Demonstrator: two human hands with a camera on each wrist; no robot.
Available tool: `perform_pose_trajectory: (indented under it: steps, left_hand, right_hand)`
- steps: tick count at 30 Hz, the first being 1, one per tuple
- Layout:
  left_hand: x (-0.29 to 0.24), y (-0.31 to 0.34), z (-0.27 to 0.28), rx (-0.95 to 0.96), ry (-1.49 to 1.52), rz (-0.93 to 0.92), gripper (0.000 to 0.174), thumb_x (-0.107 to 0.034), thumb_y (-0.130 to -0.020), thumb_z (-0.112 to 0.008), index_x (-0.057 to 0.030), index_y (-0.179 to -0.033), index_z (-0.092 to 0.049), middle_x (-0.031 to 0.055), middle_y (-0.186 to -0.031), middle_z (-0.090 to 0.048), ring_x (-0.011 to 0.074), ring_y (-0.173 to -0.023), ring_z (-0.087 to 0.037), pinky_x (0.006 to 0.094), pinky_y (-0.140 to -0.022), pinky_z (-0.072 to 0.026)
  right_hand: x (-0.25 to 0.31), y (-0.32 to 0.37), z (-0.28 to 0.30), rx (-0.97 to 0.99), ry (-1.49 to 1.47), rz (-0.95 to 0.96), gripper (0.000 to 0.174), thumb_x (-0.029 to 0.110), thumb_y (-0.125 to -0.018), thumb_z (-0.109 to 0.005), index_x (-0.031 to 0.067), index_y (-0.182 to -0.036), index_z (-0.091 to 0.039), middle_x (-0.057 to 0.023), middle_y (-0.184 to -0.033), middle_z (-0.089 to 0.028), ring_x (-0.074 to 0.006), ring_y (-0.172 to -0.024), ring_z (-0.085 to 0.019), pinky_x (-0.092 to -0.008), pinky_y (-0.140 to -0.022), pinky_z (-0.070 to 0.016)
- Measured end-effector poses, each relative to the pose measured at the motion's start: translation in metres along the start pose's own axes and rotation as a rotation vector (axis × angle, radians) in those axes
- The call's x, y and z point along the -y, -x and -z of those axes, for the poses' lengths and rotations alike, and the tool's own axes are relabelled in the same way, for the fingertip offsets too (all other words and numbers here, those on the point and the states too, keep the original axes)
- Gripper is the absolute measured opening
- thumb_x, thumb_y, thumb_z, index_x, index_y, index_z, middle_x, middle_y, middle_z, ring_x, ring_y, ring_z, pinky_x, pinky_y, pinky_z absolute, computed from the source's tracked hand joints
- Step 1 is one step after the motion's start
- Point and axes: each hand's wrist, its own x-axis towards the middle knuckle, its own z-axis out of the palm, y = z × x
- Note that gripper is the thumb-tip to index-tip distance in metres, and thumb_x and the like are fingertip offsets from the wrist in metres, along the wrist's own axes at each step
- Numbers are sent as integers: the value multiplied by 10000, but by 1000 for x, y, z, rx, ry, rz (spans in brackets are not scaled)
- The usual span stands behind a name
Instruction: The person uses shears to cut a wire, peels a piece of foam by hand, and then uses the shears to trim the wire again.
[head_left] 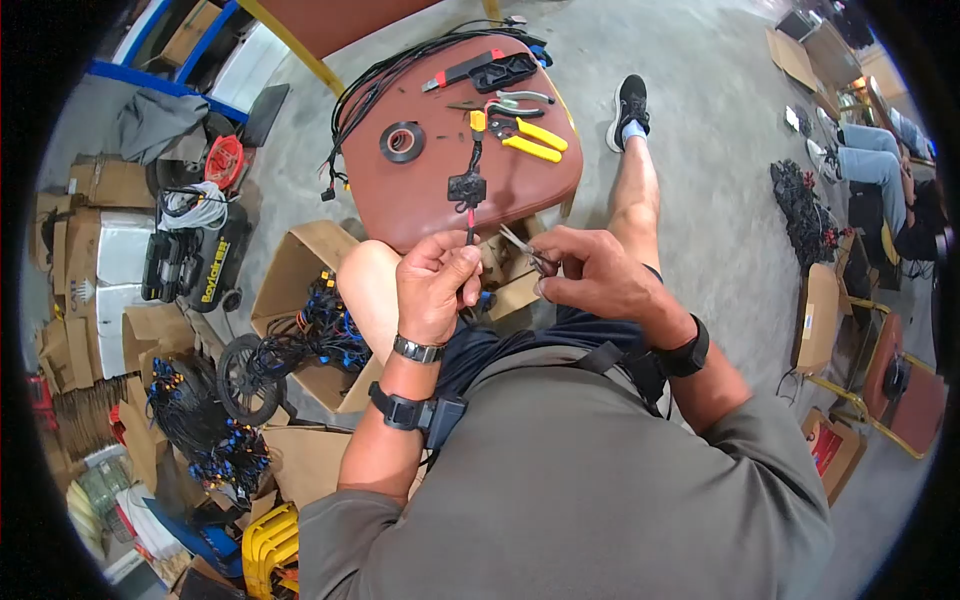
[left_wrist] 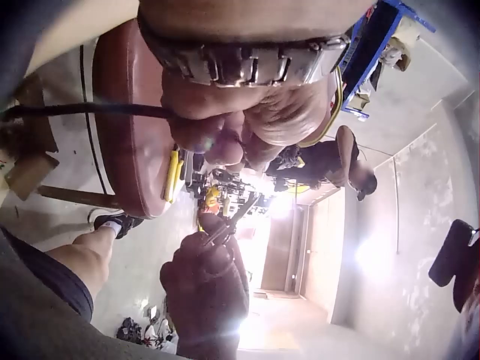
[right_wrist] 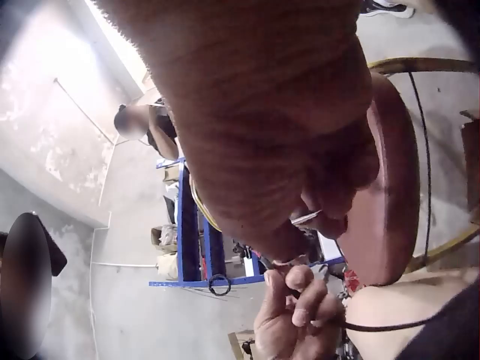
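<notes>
My left hand (head_left: 435, 285) pinches a cable with a short red section (head_left: 471, 215) over the front edge of the stool seat. The cable runs forward to a small black box-shaped part (head_left: 467, 188) and a yellow connector (head_left: 478, 121) lying on the seat. In the left wrist view a dark length of cable (left_wrist: 90, 111) trails from the left hand. Just to the right, my right hand (head_left: 605, 272) holds small scissors (head_left: 517, 240), blades pointing toward the left hand and a little apart from the cable. The right wrist view mostly hides the scissors behind the hand.
On the brown seat (head_left: 410, 200) lie black tape (head_left: 402, 142), yellow-handled pliers (head_left: 535, 140), a red and black cutter knife (head_left: 465, 70) and a bundle of black cables (head_left: 375, 85). A cardboard box of wiring (head_left: 300, 250) stands at left. Another person (left_wrist: 330, 165) is farther off.
</notes>
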Motion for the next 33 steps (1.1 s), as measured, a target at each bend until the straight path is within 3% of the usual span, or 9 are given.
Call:
perform_pose_trajectory:
  steps: [3,6,12,15,21,24,27,33]
  left_hand:
    - [-4,2,-4,-23,-76,-40,179,-105,-953,-623,33,-1066,-646,72,-738,-606,135,-554,-540,239,-510,-446]
    - [-5,2,-5,-26,-74,-56,198,-115,-960,-611,53,-1058,-645,63,-705,-582,149,-576,-544,262,-536,-460]
    - [-4,4,-8,-20,-40,-5,211,-130,-964,-603,63,-1037,-642,45,-650,-529,140,-562,-504,263,-517,-431]
    - [-4,4,-8,-1,-50,13,212,-134,-963,-602,65,-1026,-641,33,-634,-505,125,-547,-473,256,-499,-409]
    - [1,6,-10,22,-45,29,217,-141,-962,-602,65,-1021,-635,21,-627,-488,107,-530,-442,245,-479,-387]
    - [3,6,-11,22,-59,31,218,-146,-963,-601,61,-1025,-633,23,-625,-489,108,-521,-439,242,-479,-384]
    - [4,7,-11,8,-45,45,213,-148,-965,-594,53,-1024,-632,25,-619,-484,110,-507,-432,241,-479,-381]
    - [7,7,-6,3,41,110,201,-161,-981,-554,23,-1003,-632,19,-596,-455,118,-483,-409,252,-468,-351]
  right_hand:
    - [6,-2,-1,-23,127,140,332,91,-792,-709,3,-1103,-636,7,-781,-565,-76,-720,-523,-260,-634,-447]
    - [2,-3,-3,97,-254,-38,324,89,-799,-699,-6,-1102,-636,13,-777,-557,-64,-716,-512,-249,-621,-432]
    - [-14,-3,-13,105,-348,-41,318,79,-810,-693,-15,-1108,-634,27,-781,-562,-50,-743,-509,-234,-643,-423]
    - [-19,-2,-17,153,-596,-78,307,69,-815,-691,-16,-1104,-635,26,-816,-589,-52,-756,-523,-231,-672,-428]
    - [-30,2,-21,85,-607,-59,283,57,-851,-678,-10,-1121,-621,30,-807,-601,-50,-749,-537,-222,-660,-435]
    - [-28,0,-16,46,-622,-154,315,2,-866,-660,15,-1178,-614,58,-812,-539,-22,-713,-497,-188,-613,-411]
    - [-31,-3,-21,25,-581,-104,312,2,-863,-663,18,-1172,-619,74,-762,-487,-18,-659,-459,-188,-566,-384]
    - [-41,-4,-27,52,-497,-52,317,-5,-849,-671,9,-1162,-618,67,-786,-530,-23,-718,-479,-208,-629,-402]
